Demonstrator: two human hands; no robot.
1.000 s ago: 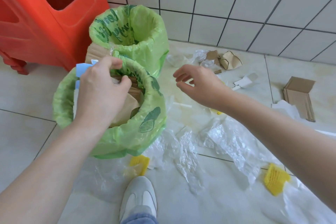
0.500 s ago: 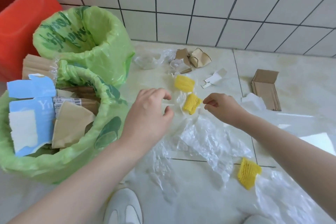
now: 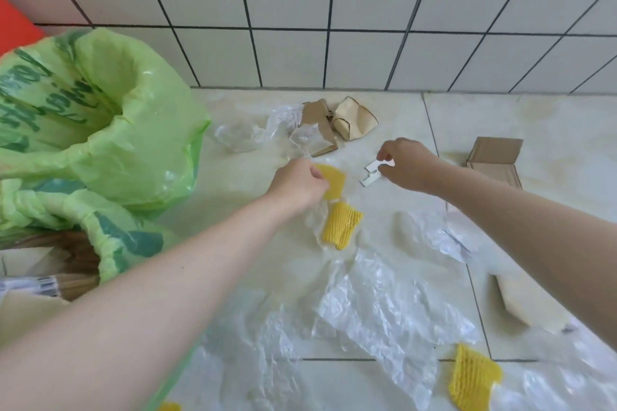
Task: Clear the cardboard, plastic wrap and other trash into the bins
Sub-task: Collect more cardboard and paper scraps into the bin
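My left hand (image 3: 298, 184) pinches the edge of a yellow foam net (image 3: 334, 181) lying on the floor tiles. My right hand (image 3: 405, 162) pinches a small white paper scrap (image 3: 371, 173) a little to its right. A second yellow foam net (image 3: 341, 225) lies just below the first. Two bins lined with green bags stand at the left: the far one (image 3: 100, 117) is open, the near one (image 3: 110, 237) holds cardboard. Clear plastic wrap (image 3: 377, 310) is spread across the floor in front of me.
Torn cardboard pieces (image 3: 337, 125) and crumpled clear plastic (image 3: 240, 137) lie by the tiled wall. A folded cardboard box (image 3: 495, 157) sits at the right, another yellow foam net (image 3: 472, 377) at the lower right. An orange object (image 3: 16, 30) is at the far left edge.
My view has swung right, away from the bins. My left hand left the near bin and reached the yellow net. My right hand moved out to the white scrap.
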